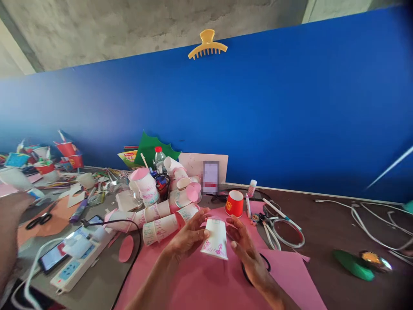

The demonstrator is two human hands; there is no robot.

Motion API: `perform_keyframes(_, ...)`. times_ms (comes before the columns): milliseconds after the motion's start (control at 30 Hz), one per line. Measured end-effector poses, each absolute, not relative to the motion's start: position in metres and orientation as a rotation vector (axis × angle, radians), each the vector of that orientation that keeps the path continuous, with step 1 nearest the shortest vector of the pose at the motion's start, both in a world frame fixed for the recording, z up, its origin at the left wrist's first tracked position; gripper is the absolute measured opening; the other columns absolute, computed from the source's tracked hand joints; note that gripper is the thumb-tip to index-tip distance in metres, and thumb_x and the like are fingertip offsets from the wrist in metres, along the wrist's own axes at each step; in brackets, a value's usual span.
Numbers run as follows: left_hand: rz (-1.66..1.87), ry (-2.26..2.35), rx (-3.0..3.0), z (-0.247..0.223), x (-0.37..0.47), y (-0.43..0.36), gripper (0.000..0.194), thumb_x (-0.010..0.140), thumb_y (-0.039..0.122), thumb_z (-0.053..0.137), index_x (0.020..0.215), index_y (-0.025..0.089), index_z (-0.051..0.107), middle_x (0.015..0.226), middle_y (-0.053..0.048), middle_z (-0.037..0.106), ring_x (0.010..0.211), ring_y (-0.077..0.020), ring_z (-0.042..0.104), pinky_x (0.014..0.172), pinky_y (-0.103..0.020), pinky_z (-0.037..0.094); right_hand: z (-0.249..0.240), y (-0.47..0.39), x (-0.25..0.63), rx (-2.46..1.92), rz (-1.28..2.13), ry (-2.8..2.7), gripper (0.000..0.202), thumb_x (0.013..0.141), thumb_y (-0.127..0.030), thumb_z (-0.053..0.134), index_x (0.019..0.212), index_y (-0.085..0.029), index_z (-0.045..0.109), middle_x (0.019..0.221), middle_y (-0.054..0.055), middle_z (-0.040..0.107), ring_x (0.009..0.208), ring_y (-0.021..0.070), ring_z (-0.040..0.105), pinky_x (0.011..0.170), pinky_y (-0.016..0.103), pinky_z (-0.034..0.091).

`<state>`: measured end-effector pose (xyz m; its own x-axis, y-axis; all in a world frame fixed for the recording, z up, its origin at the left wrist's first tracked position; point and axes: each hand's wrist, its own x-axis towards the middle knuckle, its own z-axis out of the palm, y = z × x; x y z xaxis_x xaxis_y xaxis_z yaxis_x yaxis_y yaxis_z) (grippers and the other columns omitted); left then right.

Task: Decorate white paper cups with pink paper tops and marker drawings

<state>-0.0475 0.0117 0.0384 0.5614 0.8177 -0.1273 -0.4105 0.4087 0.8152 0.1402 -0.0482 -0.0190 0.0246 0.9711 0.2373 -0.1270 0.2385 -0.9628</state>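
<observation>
A white paper cup (215, 239) with pink drawings stands upside down, slightly tilted, between my hands above pink paper (200, 284). My left hand (190, 237) has its thumb on the cup's left side, the fingers curving behind it. To the right of the cup, my right hand (243, 245) is spread with bent fingers and holds nothing that I can see. Just beyond, a red cup (234, 203) stands on the table. Decorated white cups (161, 229) lie stacked end to end at the left of my hands.
A power strip (72, 269), a phone (53, 257) and black scissors (39, 221) lie at the left, near another person's arm (8, 241). Coiled white cables (288, 232), a glue bottle (252, 188) and a green object (353, 265) are at the right. A blue partition (258, 107) stands behind.
</observation>
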Motion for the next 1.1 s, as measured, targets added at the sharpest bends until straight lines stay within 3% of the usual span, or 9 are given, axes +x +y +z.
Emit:
perform_keyframes(100,0.76,0.505,0.75,0.029,-0.034,0.018,0.062,0.059,0.019,0.086,0.115,0.027,0.063,0.11,-0.005,0.062,0.094,-0.0187,0.063,0.08,-0.029,0.047,-0.022,-0.048,0.143,-0.962,1.169,-1.123,0.064,0.086,-0.05,0.061,0.143,-0.036,0.035,0.154,0.004,0.034,0.142,0.0264,0.029,0.113,0.048,0.03)
perform_keyframes(200,0.744,0.462,0.698,0.022,-0.026,0.02,0.056,0.062,0.019,0.085,0.114,0.023,0.063,0.101,-0.006,0.066,0.086,-0.0189,0.065,0.073,-0.028,0.048,-0.021,-0.049,0.143,-0.933,1.207,-1.061,0.068,0.086,-0.048,0.063,0.145,-0.038,0.034,0.156,0.002,0.032,0.144,0.0269,0.025,0.113,0.05,0.03)
perform_keyframes(367,0.827,0.459,0.585,0.012,-0.017,0.015,0.045,0.067,0.02,0.083,0.108,0.018,0.065,0.102,-0.007,0.068,0.086,-0.0186,0.065,0.077,-0.029,0.047,-0.013,-0.048,0.142,-0.914,1.265,-1.046,0.072,0.083,-0.048,0.066,0.146,-0.032,0.036,0.145,0.007,0.049,0.137,0.0283,0.04,0.11,0.047,0.037)
perform_keyframes(667,0.791,0.414,0.624,0.002,-0.012,0.009,0.04,0.084,0.039,0.068,0.114,0.013,0.064,0.102,-0.012,0.069,0.091,-0.0217,0.065,0.077,-0.03,0.047,-0.011,-0.046,0.14,-0.899,1.285,-1.022,0.064,0.085,-0.042,0.067,0.141,-0.031,0.039,0.142,0.008,0.053,0.129,0.027,0.05,0.101,0.042,0.047)
perform_keyframes(967,0.749,0.368,0.678,0.005,-0.015,0.009,0.033,0.085,0.027,0.066,0.114,0.011,0.065,0.102,-0.012,0.069,0.09,-0.0207,0.064,0.081,-0.03,0.047,-0.011,-0.046,0.143,-0.895,1.255,-1.087,0.06,0.088,-0.042,0.062,0.141,-0.027,0.04,0.125,0.01,0.064,0.119,0.0271,0.057,0.095,0.041,0.05)
perform_keyframes(1100,0.75,0.373,0.685,0.006,-0.016,0.009,0.032,0.084,0.025,0.066,0.114,0.013,0.066,0.104,-0.012,0.068,0.092,-0.0199,0.063,0.082,-0.028,0.045,-0.017,-0.042,0.151,-0.977,1.098,-1.03,0.046,0.087,-0.047,0.061,0.128,-0.027,0.055,0.118,0.009,0.067,0.114,0.0273,0.059,0.09,0.039,0.05)
